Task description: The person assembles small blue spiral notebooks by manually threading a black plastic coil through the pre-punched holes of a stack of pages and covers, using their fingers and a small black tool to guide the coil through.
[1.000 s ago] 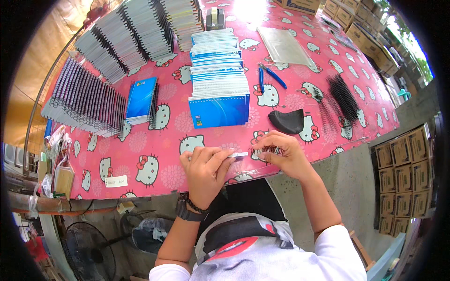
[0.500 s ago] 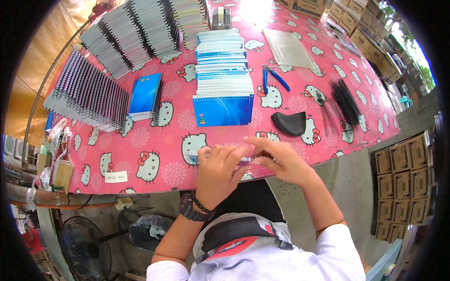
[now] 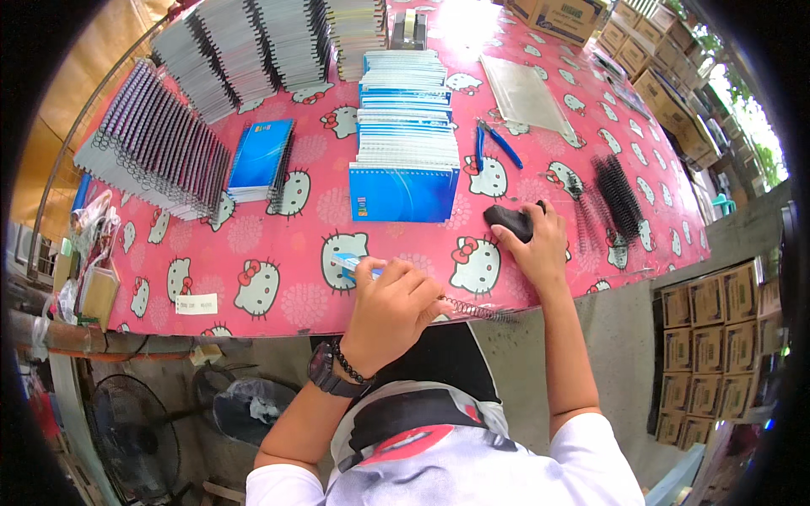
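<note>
Near the table's front edge, my left hand (image 3: 390,305) is closed round a small blue notebook (image 3: 349,263), mostly hidden by the fingers. A dark spiral coil (image 3: 481,312) sticks out to the right from under that hand, partly past the table edge. To the right, my right hand (image 3: 538,246) grips a soft-looking black pad (image 3: 506,221), thumb on its near side. Beyond the hands stands a long row of blue notebooks (image 3: 401,194) with punched edges. Blue-handled cutters (image 3: 491,145) lie behind the black pad.
Loose black coils (image 3: 620,198) lie at the right. Coil-bound notebooks (image 3: 156,152) stand in rows at the left, beside a small blue pile (image 3: 261,158). A clear plastic sheet (image 3: 527,94), a tape dispenser (image 3: 409,32) and a paper label (image 3: 196,304) are also on the table.
My right hand has left the notebook, moved right and away from me, and taken hold of the black pad. The coil by my left hand now shows.
</note>
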